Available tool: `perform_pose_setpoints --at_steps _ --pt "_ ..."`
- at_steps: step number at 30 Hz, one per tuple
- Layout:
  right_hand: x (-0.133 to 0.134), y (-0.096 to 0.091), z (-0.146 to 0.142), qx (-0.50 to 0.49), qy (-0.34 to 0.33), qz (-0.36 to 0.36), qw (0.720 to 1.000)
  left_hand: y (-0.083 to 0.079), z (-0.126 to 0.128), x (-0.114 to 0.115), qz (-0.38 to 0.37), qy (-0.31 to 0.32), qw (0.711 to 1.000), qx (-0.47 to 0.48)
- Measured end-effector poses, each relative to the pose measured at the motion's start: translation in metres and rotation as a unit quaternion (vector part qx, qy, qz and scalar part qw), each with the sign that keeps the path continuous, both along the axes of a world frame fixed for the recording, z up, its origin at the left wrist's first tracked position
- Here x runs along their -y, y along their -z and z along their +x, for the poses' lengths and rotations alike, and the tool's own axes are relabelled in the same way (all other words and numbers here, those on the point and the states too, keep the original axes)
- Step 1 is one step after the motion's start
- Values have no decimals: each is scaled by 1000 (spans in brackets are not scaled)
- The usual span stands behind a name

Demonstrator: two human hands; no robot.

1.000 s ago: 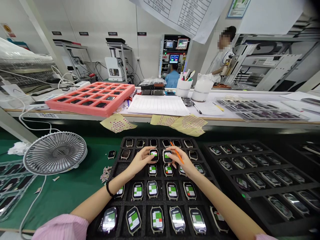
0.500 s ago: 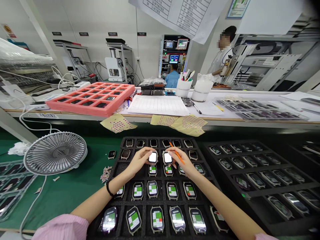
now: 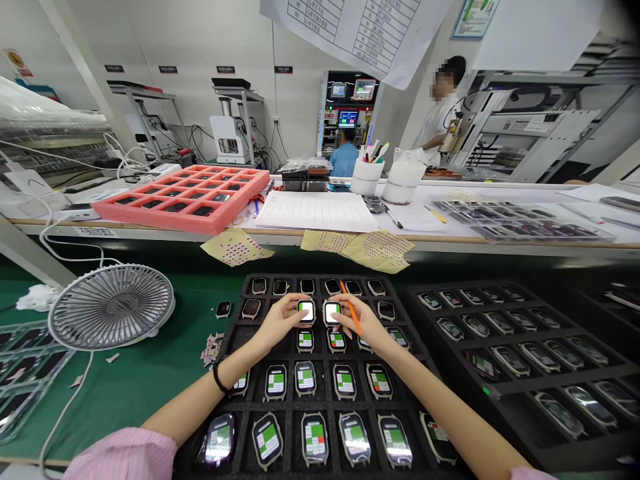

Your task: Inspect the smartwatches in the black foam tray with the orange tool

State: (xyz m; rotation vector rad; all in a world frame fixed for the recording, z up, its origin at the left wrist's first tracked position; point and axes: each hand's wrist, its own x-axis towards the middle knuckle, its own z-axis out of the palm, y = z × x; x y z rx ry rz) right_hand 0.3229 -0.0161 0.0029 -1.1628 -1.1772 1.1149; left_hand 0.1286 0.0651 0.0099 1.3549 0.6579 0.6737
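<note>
I have the left hand (image 3: 281, 320) in a narrow pinch on the left watch (image 3: 306, 311), thumb reaching onto its face; that face, lit white and green, points up at the camera, and its long axis runs nearly straight away from the body. The right hand (image 3: 363, 320) pinches the right watch (image 3: 331, 312) just beside it, a small gap between the two; this watch also faces up, white and green, its long axis almost parallel to the other's. The same hand carries an orange pen (image 3: 351, 308), slanting from far left to near right. Both watches are above the far half of the black tray (image 3: 325, 403); nearer me, its compartments hold more watches, mostly lit, long axes pointing roughly away from the body, some tilted. To the right is a second tray (image 3: 510, 393) of watches, lying aslant; to the left, on a green mat (image 3: 150, 380), I see a grey fan (image 3: 111, 307) and a loose watch (image 3: 223, 309); beyond, on a shelf, a pink tray (image 3: 235, 213) sits beside a paper sheet (image 3: 315, 210).
</note>
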Motion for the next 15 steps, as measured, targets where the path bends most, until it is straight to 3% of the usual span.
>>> perform_pose_setpoints --at_steps 8,15 --pt "0 0 -1 2 59 -23 998 -4 0 0 28 6 999 -43" --pt "0 0 -1 7 -1 -6 1000 1 1 -1 24 24 999 -15"
